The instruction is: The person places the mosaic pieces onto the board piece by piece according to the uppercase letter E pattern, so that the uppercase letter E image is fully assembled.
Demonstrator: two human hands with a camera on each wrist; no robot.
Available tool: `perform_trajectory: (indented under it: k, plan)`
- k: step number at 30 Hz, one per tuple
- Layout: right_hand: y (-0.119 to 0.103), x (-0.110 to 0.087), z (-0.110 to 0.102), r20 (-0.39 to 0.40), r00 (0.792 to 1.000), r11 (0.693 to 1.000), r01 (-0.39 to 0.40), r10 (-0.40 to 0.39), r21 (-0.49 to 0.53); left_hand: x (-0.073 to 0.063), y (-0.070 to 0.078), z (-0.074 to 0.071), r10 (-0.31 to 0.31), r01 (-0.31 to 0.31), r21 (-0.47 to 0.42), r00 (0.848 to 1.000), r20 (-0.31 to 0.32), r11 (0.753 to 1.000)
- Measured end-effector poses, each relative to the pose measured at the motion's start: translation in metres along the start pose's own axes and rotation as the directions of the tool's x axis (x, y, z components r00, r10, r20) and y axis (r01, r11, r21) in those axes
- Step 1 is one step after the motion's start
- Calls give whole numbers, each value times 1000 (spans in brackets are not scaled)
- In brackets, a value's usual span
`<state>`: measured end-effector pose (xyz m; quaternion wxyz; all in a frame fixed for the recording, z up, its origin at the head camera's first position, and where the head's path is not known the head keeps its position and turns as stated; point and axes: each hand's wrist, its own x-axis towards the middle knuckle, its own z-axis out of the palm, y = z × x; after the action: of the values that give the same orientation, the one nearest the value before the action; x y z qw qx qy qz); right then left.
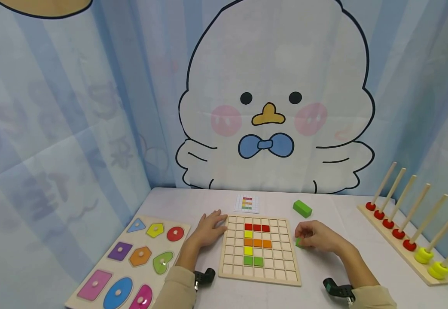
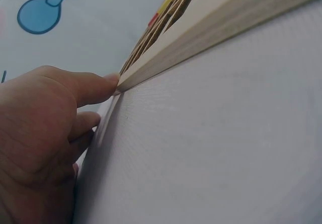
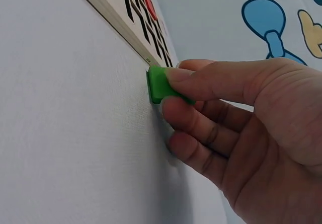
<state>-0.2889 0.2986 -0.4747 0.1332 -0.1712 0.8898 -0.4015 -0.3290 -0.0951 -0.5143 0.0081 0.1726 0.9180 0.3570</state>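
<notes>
My right hand [image 1: 318,236] pinches a small green square tile [image 3: 160,84] between thumb and fingers, just off the right edge of a wooden grid board [image 1: 231,269]. On the board lie a row of red tiles [image 1: 257,228], a yellow tile [image 1: 248,234], a row of orange tiles [image 1: 257,243], a second yellow tile [image 1: 248,250] and two green tiles [image 1: 253,260]. At the board's upper left, my left hand [image 1: 210,229] has its fingers extended; in the left wrist view its thumb [image 2: 98,87] touches the board's corner.
Behind the board lies a small pattern card [image 1: 247,204], with a green block [image 1: 302,208] to its right. A shape puzzle board [image 1: 108,262] occupies the left side. Along the right stands a wooden peg rack [image 1: 405,249] holding red and yellow beads. A printed curtain [image 1: 270,56] hangs behind.
</notes>
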Motion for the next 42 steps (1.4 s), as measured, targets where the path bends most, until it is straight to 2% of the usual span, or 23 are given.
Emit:
perform_trajectory:
  k: [6,18,27,34,42]
  plan:
    - [-6,-1,-3,6,999,995,33,-34,92,0,1,0,-5,5,-1,1000,4,1000]
    - [-18,1,0,21,996,980,81,-86,181,-1,2,0,-4,4,2,1000,5,1000]
    - [-28,5,6,37,995,982,85,-92,169,-1,1,-1,-6,6,-3,1000,3,1000]
    - [-35,7,11,12,996,992,88,-90,91,0,1,0,-4,4,0,1000,4,1000]
    - [-41,9,16,29,984,981,173,-176,90,1,-1,1,-3,3,5,1000,-1,1000]
